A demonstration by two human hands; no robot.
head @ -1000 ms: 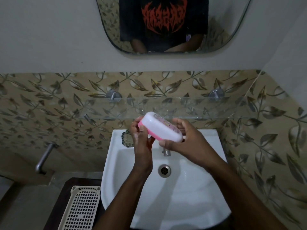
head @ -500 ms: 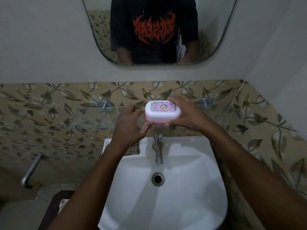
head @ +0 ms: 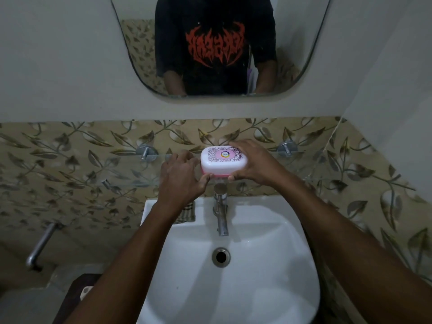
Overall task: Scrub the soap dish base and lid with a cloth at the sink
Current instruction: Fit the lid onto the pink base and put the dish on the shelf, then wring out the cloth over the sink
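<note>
The closed soap dish, with a white patterned lid over a pink base, sits level on the glass shelf above the tap. My left hand grips its left end and my right hand wraps its right side and back. A striped cloth lies on the sink's back left ledge, partly hidden by my left wrist. The white sink lies below.
A chrome tap stands right under the dish. The drain is in the basin's middle. A mirror hangs above. A metal pipe juts from the left wall. A dark stand sits low left.
Both hands lifted the closed soap dish from over the basin up to the glass shelf and levelled it there. The view tilted upward.
</note>
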